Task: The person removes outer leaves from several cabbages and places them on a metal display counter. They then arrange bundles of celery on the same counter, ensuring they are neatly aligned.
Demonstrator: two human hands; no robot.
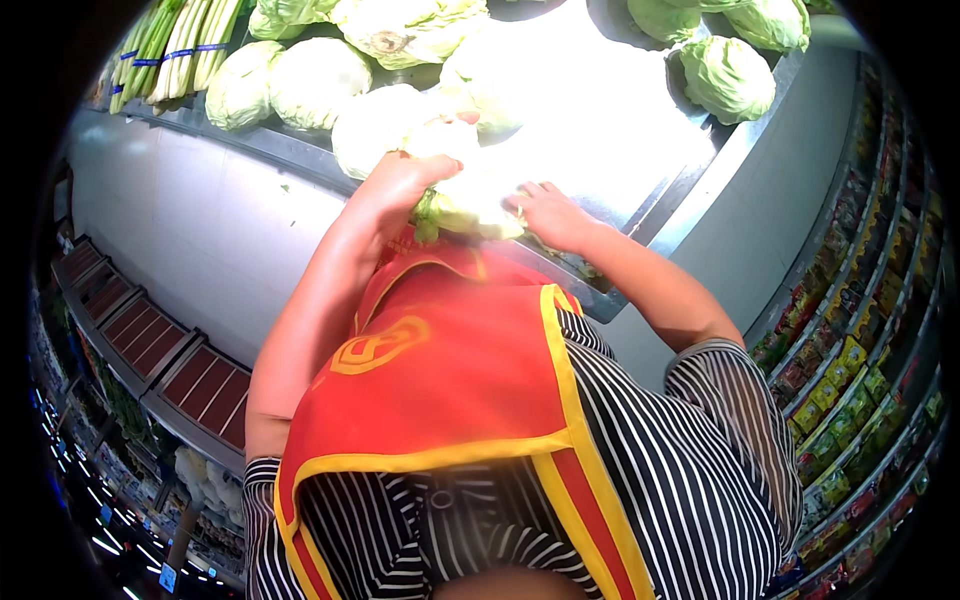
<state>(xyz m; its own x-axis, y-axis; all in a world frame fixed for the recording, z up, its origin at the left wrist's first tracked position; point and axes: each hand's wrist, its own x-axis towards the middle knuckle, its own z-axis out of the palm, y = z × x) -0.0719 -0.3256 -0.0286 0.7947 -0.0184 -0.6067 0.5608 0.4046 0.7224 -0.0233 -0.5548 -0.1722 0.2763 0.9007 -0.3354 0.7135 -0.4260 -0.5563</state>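
Note:
In the head view my left hand [409, 180] grips a pale green leafy vegetable [454, 214] by its left side, just over the near edge of a metal display counter. The middle of this vegetable is washed out by glare, so its kind is hard to tell. My right hand [551, 216] is at its right side, slightly blurred, with fingers bent towards the leaves; whether they grip a leaf cannot be told. Round green cabbages [320, 82] lie right beyond and to the left of my left hand.
The metal counter's edge [292, 154] runs in front of me. Bundled celery-like stalks [180, 56] with blue bands lie at the far left. Another cabbage [727, 79] sits at the right rim. Shelves of packets [840, 390] stand right, and brown-red slatted racks [146, 337] left.

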